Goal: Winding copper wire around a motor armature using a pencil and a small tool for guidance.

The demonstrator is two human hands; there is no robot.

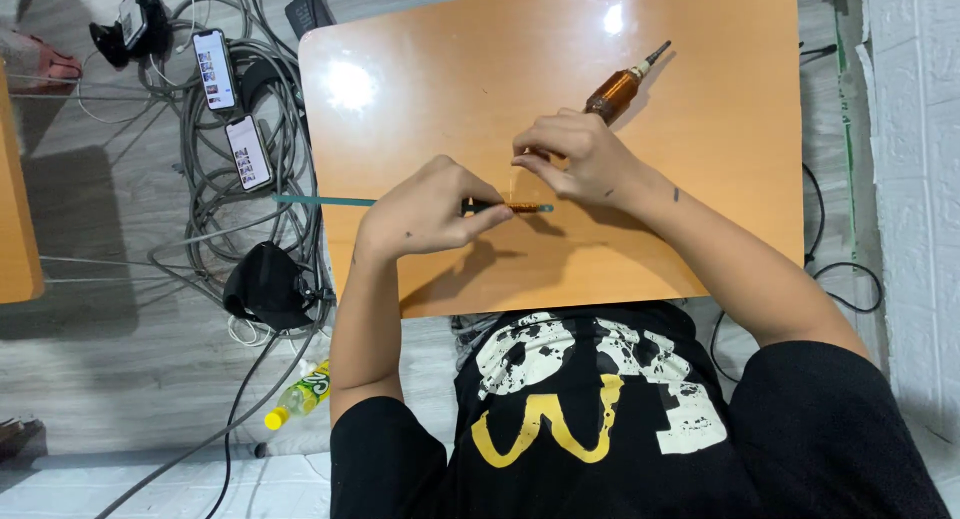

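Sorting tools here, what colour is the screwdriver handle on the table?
Translucent amber-brown screwdriver handle, clearest in the head view.

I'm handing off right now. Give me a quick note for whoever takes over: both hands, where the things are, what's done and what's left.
Left hand: closed on a long thin teal tool, its tip lying level across the orange table.
Right hand: fingertips pinching a small amber part at the tool's tip; the exact contact is hidden by the fingers.
Amber-handled screwdriver: lying loose on the table behind the right hand, untouched.
Done: tool and part brought together.
Left: work at the tip looks unfinished; the screwdriver is not picked up.
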